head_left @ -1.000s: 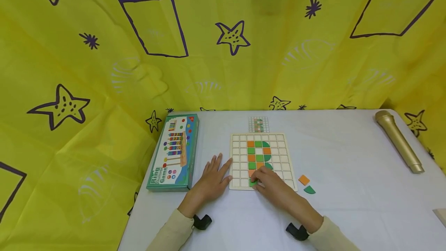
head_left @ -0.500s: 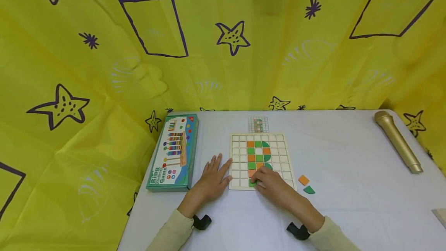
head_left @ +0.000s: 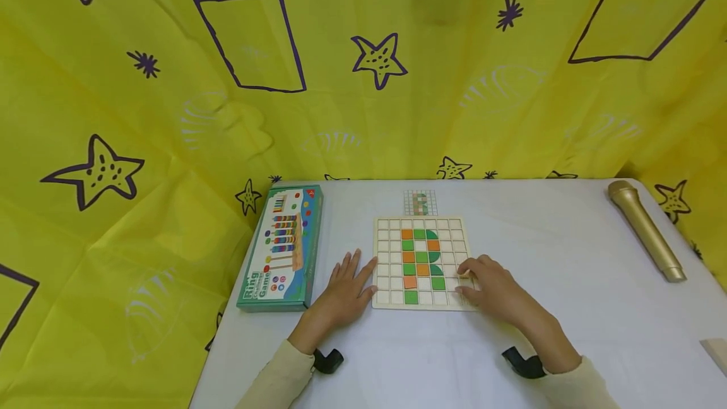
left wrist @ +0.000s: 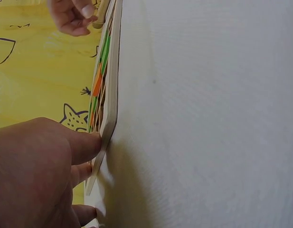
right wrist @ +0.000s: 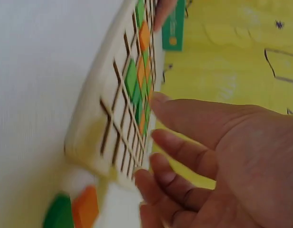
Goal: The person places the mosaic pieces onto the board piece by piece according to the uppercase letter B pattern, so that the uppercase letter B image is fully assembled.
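Note:
A wooden grid board (head_left: pixel 384 246) lies on the table, with orange and green tiles forming an R-like shape. One orange square (head_left: pixel 410 283) sits slightly askew in its cell; a green square (head_left: pixel 438 283) lies to its right. My left hand (head_left: pixel 344 292) is spread flat, fingertips touching the board's left edge. Over the board's right edge hovers my right hand (head_left: pixel 494 289), thumb and fingers apart with nothing between them. In the right wrist view, a loose orange tile (right wrist: pixel 85 207) and a green tile (right wrist: pixel 58 212) lie off the board's corner; the right hand hides them in the head view.
A small pattern card (head_left: pixel 420 202) lies behind the board. To the left is a green Ring Challenge Game box (head_left: pixel 284 248). A gold microphone (head_left: pixel 647 232) lies at the right, and a pale object (head_left: pixel 714 352) shows at the right margin. Yellow patterned cloth (head_left: pixel 341 112) hangs behind.
My right hand has left the lower middle of the board and moved right to its edge, uncovering the lower tiles and covering the loose ones. The left hand stays put.

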Demonstrator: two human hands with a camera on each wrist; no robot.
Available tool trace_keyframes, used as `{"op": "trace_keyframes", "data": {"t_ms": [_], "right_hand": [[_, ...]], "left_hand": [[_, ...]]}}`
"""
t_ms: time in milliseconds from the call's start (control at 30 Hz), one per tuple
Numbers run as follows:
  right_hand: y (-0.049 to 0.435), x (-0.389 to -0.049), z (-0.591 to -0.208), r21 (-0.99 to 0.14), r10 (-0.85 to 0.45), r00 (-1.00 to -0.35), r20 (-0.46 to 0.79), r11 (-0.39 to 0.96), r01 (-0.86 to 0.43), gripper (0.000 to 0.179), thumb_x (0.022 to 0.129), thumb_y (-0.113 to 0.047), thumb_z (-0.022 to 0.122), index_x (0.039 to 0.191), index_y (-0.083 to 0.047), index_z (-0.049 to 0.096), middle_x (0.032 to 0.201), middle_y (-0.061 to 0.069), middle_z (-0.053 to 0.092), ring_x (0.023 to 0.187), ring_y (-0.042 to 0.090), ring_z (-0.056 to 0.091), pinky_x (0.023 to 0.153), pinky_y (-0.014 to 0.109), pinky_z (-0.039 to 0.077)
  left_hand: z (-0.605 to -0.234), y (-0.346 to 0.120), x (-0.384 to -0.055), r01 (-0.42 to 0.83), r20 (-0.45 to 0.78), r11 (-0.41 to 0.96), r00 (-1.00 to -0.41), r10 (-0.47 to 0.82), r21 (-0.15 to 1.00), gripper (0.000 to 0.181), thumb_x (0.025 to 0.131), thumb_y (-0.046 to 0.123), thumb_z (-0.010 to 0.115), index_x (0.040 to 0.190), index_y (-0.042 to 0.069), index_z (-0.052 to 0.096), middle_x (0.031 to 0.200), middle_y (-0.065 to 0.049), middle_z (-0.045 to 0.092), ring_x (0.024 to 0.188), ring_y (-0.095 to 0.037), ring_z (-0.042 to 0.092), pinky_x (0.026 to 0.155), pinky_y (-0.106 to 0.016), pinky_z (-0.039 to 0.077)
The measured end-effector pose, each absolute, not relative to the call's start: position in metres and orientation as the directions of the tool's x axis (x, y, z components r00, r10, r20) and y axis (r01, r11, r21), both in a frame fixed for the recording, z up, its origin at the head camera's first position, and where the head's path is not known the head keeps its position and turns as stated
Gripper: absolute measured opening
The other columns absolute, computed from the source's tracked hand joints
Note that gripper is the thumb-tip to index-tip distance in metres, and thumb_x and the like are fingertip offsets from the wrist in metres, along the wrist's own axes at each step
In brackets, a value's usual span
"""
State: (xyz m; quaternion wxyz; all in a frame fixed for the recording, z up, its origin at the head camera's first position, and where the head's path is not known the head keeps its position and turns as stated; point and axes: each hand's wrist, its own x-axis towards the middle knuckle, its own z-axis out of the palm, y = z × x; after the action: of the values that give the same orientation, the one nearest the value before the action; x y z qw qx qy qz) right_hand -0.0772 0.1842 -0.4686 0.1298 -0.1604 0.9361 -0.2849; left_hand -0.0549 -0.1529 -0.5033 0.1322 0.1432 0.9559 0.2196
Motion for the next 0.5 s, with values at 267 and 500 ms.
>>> {"op": "trace_keyframes", "data": {"t_ms": [267,500], "right_hand": [[0.230,-0.081,-0.469,-0.507,-0.309,-0.926,-0.217,0.846,-0.164,0.043,0.094,-0.025,0.080,0.121,0.003,0.062,0.111,0.022,0.060,0.095,0.034,0.058,0.075,0.047,0.049],[0.242,-0.084,-0.477,-0.512,-0.295,-0.921,-0.254,0.849,-0.130,0.035,0.095,-0.029,0.079,0.112,-0.003,0.063,0.103,0.014,0.060,0.094,0.031,0.057,0.077,0.046,0.048]], "left_hand": [[-0.504,-0.153,-0.056,0.209,-0.195,0.865,-0.925,0.327,0.457,0.061,0.113,0.041,0.043,0.169,0.020,0.029,0.176,-0.019,0.011,0.163,-0.042,0.004,0.129,-0.064,0.010],[-0.506,-0.153,-0.056,0.198,-0.203,0.867,-0.926,0.319,0.457,0.062,0.112,0.041,0.044,0.169,0.022,0.028,0.177,-0.018,0.011,0.164,-0.041,0.003,0.129,-0.063,0.009]]}}
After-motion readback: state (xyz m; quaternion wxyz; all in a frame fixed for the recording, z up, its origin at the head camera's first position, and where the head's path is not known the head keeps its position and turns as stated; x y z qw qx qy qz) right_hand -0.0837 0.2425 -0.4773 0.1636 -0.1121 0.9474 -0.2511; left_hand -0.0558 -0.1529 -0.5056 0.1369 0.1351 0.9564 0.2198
